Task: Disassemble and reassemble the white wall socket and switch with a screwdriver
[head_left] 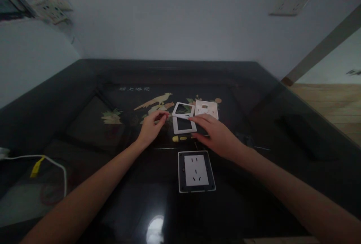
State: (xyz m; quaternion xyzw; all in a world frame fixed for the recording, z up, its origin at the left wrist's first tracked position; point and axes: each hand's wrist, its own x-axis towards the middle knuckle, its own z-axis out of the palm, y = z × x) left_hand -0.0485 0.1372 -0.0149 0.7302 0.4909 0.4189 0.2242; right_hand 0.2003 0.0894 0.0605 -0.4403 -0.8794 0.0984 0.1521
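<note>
My left hand (153, 125) has its thumb and index finger pinched at the near left corner of a white square cover frame (192, 110). My right hand (216, 133) has its fingertips at that frame's near right corner, with its thumb lower and apart. The held frame looks tilted and overlaps a second white frame (176, 126) nearer me. A pinkish-white square plate (214, 110) lies beside them on the right. Below the right thumb lies a yellow-handled tool (180, 138), maybe a screwdriver. Nearer me sits a five-hole wall socket (196, 170), face up with its dark surround exposed.
Everything lies on a glossy black table (135, 199) with bird and flower decoration. A white cable (60, 165) with a yellow tag (37, 166) runs at the left. Wall sockets (291, 3) are fixed behind on the right, and more sockets (52, 3) at the left.
</note>
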